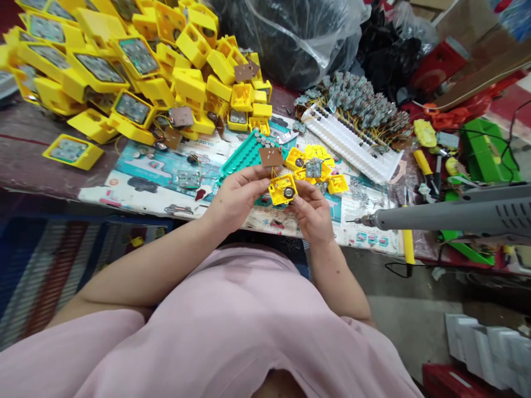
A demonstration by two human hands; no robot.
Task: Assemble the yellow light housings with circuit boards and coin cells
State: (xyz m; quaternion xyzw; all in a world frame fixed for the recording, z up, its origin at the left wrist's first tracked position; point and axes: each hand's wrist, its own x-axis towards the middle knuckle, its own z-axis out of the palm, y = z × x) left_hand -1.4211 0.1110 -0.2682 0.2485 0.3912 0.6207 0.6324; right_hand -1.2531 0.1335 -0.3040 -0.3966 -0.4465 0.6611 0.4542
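Between both hands, above the front of the table, is a small yellow plastic housing [276, 193] with a round dark speaker-like part inside. My left hand [240, 193] pinches its left side. Fingers of my right hand [312, 211] close on its right edge. A brown circuit board [271, 156] stands just above the housing, seemingly joined to it by thin wires. Behind the hands lies a teal ridged tray [244, 152] with small round metal parts at its top end. More yellow housings [315, 160] and a grey module [314, 168] sit right behind my right hand.
A big heap of yellow housings [178, 83] fills the back left. A white ridged rack [352, 146] with wired grey modules [360, 102] stands at back right. A grey electric screwdriver [435, 213] juts in from the right. Green bins [487, 149] stand beyond it.
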